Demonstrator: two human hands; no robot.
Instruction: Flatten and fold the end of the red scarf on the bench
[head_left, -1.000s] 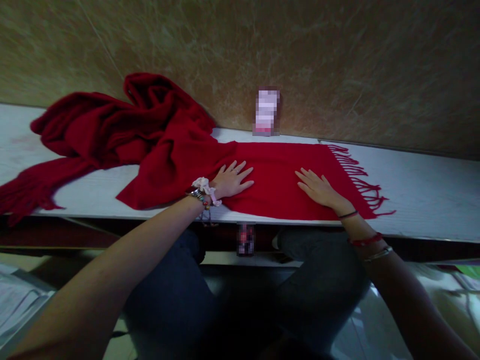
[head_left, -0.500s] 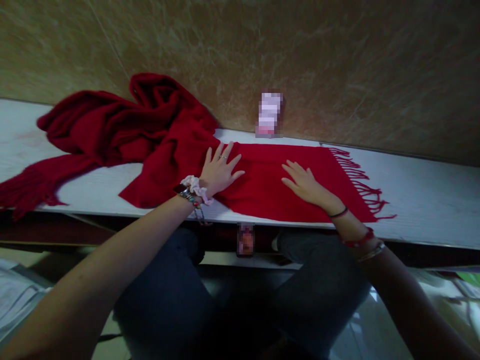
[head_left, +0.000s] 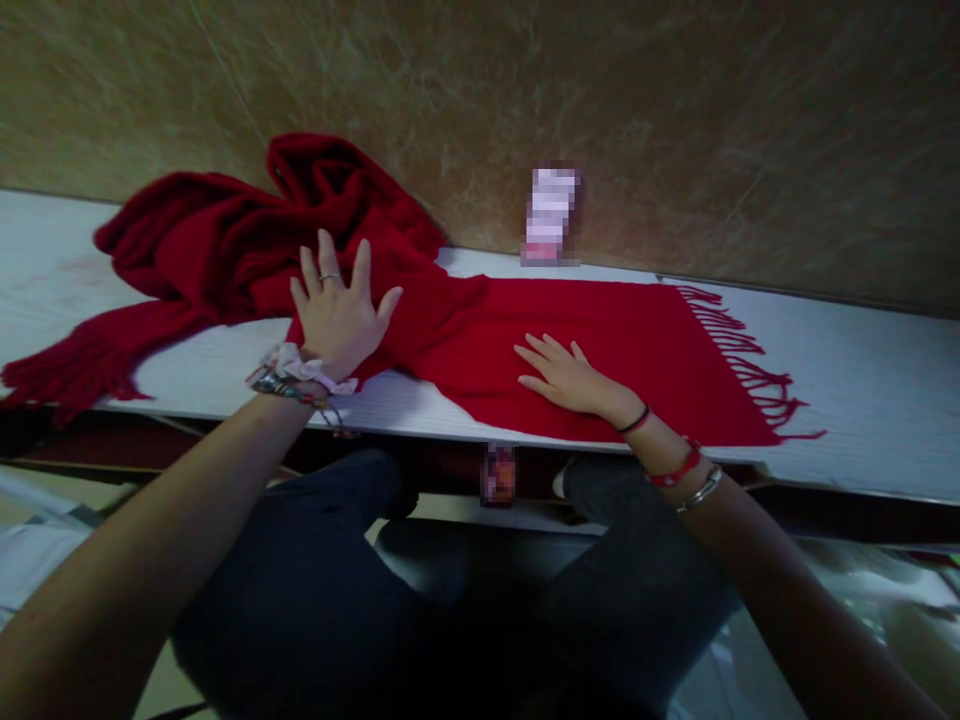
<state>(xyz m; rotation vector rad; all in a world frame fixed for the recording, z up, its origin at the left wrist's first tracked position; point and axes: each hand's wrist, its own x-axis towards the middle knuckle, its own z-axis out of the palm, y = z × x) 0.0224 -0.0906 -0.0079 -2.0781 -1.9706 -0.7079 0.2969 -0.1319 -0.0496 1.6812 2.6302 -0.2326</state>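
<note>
A red scarf (head_left: 645, 360) with fringed ends lies along a narrow white tabletop. Its right part is spread flat, with the fringe pointing right; the left part is heaped in loose folds, and the other fringed end hangs toward the front edge. My right hand (head_left: 570, 378) rests palm down on the flat part, fingers stretched toward the left. Over the edge of the folds is my left hand (head_left: 341, 315), fingers spread wide, wearing a ring. Whether its palm presses on the cloth I cannot tell.
The white tabletop (head_left: 862, 400) runs up against a brown marbled wall (head_left: 675, 120). A blurred-out pinkish-white patch (head_left: 551, 215) shows on the wall behind the scarf. Below the front edge is a smaller blurred-out reddish item (head_left: 499, 475), between my knees.
My left hand has moved left from the flat part to the folds. My right hand has slid slightly left along the cloth. The view has shifted a little.
</note>
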